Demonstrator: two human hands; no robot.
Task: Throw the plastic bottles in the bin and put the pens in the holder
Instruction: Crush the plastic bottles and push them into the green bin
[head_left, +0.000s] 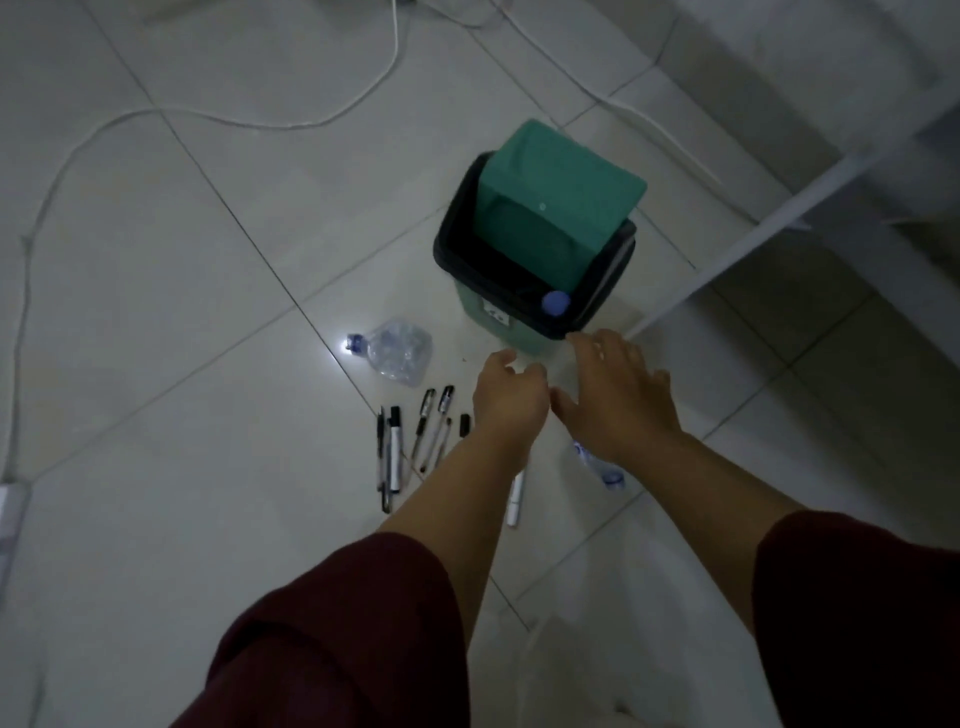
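Observation:
A green bin (511, 325) with a black liner and a raised green lid (556, 187) stands on the tiled floor. A blue-capped bottle (556, 303) pokes out of its near corner. A crushed clear bottle (397, 351) lies to the bin's left. Another bottle (605, 470) lies partly hidden under my right forearm. Several pens (415, 441) lie in a row by my left wrist, and a white one (515, 496) shows under my left forearm. My left hand (511, 397) and my right hand (621, 392) hover just in front of the bin, fingers apart, holding nothing. No holder is visible.
White cables (218, 117) snake across the floor at the back and left. A power strip (10, 512) lies at the left edge. A white frame (769, 223) and bedding stand at the right, close to the bin.

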